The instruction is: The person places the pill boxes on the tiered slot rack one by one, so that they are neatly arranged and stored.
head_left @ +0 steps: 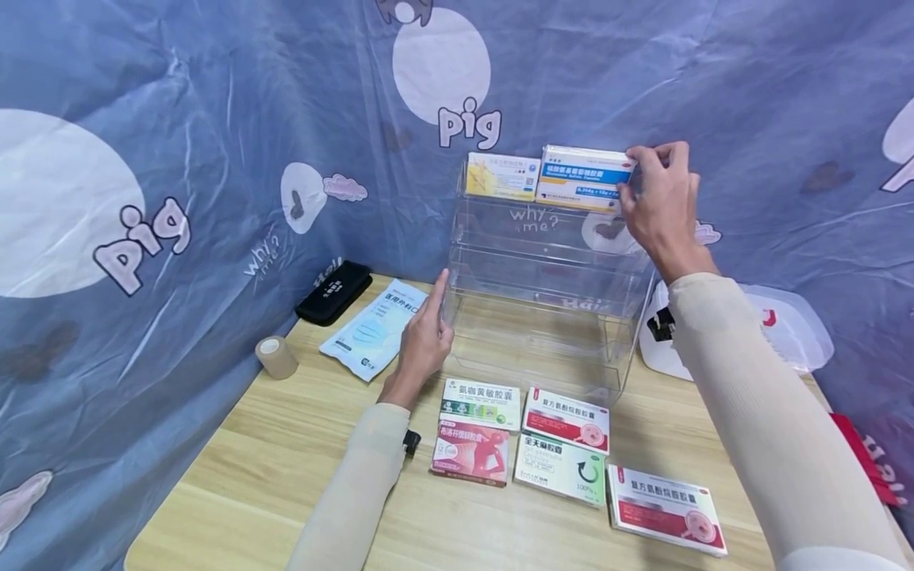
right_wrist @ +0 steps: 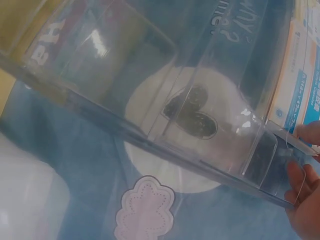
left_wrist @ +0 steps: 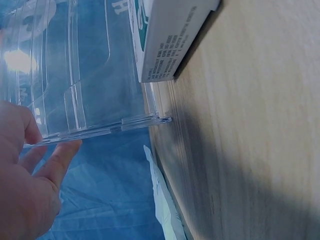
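One blue-and-white carton [head_left: 580, 178], probably light and crushable, best taken by its ends, sits near the top right corner of the clear rack [head_left: 546, 266], right hand [head_left: 664, 194] pinching one end, left hand [head_left: 423, 339] gripping the rack's left edge.

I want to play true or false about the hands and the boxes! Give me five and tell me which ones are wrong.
1. The right hand holds the blue-striped box. True.
2. The left hand holds the tape roll. False: it grips the side of the clear rack, and the tape roll stands apart on the table.
3. The yellow box is on the rack's top tier. True.
4. The pink box is on the rack too. False: it lies on the table in front of the rack.
5. The black case lies to the left of the mask packet. True.
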A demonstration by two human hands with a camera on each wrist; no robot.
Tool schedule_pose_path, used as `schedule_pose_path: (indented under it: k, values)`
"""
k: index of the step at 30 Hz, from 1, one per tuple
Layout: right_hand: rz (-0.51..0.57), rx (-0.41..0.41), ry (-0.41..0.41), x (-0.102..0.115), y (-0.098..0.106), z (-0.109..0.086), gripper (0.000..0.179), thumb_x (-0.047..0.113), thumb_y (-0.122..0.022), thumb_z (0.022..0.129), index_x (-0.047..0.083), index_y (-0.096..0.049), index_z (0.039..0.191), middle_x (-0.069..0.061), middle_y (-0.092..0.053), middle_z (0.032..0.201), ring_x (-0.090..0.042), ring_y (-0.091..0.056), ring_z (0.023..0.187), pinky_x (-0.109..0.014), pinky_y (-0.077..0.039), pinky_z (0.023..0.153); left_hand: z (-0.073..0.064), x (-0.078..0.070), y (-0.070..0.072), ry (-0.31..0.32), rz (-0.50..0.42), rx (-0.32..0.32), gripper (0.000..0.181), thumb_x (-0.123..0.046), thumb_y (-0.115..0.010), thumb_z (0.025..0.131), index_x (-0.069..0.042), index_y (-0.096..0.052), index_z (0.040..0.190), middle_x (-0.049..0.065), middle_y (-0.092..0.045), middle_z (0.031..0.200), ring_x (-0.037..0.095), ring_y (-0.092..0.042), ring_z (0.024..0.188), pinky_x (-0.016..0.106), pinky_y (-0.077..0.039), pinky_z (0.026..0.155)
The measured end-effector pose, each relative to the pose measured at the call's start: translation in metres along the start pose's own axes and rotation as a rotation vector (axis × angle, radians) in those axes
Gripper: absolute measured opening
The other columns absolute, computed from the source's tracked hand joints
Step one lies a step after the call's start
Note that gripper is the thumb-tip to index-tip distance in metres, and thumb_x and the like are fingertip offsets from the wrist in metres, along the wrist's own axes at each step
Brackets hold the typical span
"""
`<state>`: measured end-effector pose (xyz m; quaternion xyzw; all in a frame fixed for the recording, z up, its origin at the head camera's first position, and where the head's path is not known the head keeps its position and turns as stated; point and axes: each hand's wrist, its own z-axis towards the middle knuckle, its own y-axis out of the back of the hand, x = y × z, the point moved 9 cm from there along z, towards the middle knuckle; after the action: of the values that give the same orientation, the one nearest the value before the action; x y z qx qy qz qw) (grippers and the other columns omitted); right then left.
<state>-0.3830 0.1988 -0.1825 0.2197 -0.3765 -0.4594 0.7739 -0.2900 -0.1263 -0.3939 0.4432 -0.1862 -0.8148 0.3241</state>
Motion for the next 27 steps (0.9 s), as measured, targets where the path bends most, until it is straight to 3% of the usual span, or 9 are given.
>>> schedule_pose_path:
  k: [3,9,15,27]
  values:
    - [0.002,-0.002,0.003,-0.001,0.001,-0.001,0.048,0.013,-0.062,0.106,0.007,-0.057,0.153,-0.026,-0.044,0.151,-0.050,-0.054,0.128,-0.062,-0.032,0.116,0.001,0.000,0.000,-0.006,-0.002,-0.003,0.098,0.015,-0.059,0.091,-0.025,-0.024,0.174,0.014,-0.048,0.168,0.037,-0.067,0.099,0.045,-0.055,0.070]
    - [0.006,0.006,-0.009,-0.002,0.002,-0.002,0.048,0.014,-0.060,0.106,0.007,-0.057,0.153,-0.027,-0.043,0.152,-0.050,-0.053,0.129,-0.060,-0.032,0.113,0.001,0.000,0.000,-0.003,0.003,0.002,0.098,0.015,-0.059,0.091,-0.025,-0.023,0.174,0.015,-0.050,0.167,0.034,-0.063,0.085,0.042,-0.053,0.067]
    - [0.011,0.016,-0.015,-0.001,0.003,-0.001,0.049,0.014,-0.060,0.106,0.007,-0.057,0.154,-0.027,-0.043,0.153,-0.051,-0.052,0.128,-0.060,-0.033,0.111,0.001,0.000,-0.001,0.005,0.010,0.004,0.098,0.014,-0.060,0.091,-0.024,-0.023,0.174,0.018,-0.055,0.162,0.034,-0.063,0.081,0.044,-0.055,0.067]
    - [0.064,0.019,-0.050,-0.001,0.015,-0.007,0.051,0.012,-0.058,0.103,0.010,-0.056,0.154,-0.025,-0.045,0.152,-0.052,-0.053,0.133,-0.063,-0.042,0.116,0.001,0.001,-0.001,0.014,0.015,0.006,0.097,0.013,-0.060,0.092,-0.025,-0.023,0.174,0.020,-0.056,0.160,0.039,-0.069,0.095,0.049,-0.059,0.073]
